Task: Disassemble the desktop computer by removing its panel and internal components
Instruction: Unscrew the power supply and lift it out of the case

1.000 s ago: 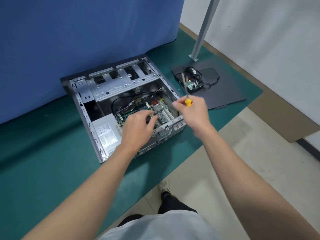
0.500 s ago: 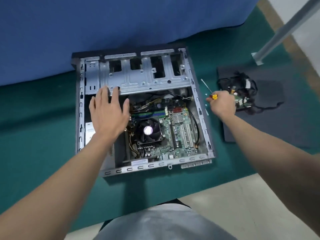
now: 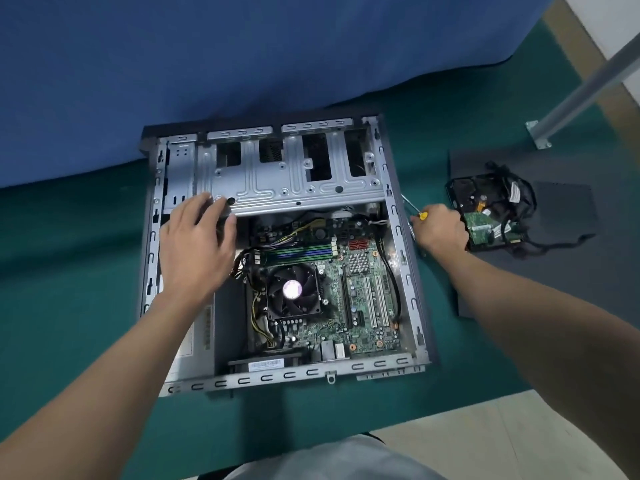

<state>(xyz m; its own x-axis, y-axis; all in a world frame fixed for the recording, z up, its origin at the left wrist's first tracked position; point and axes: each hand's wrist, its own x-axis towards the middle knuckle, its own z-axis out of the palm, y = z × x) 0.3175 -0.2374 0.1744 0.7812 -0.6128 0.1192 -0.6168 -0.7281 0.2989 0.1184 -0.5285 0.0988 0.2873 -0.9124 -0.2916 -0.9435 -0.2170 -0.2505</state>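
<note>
The open desktop case point(image 3: 405, 271) lies flat on the green mat. Inside are the green motherboard point(image 3: 360, 299), a black CPU fan point(image 3: 292, 291) and the silver drive cage point(image 3: 277, 174) along the far side. My left hand point(image 3: 195, 247) reaches into the case's left part, fingers relaxed, fingertips at the near edge of the drive cage. My right hand point(image 3: 438, 230) sits just outside the case's right wall and grips a screwdriver point(image 3: 415, 211) with a yellow handle, its shaft pointing up-left.
A removed hard drive with black cables point(image 3: 491, 216) lies on the dark side panel point(image 3: 554, 237) to the right of the case. A blue cloth point(image 3: 242, 57) hangs behind. A grey metal pole point(image 3: 581, 88) stands at the upper right. The mat's edge runs along the bottom right.
The view has closed in on the case. My left hand's fingers have bent slightly at the cage's edge. My right hand stays by the case's right wall with the screwdriver.
</note>
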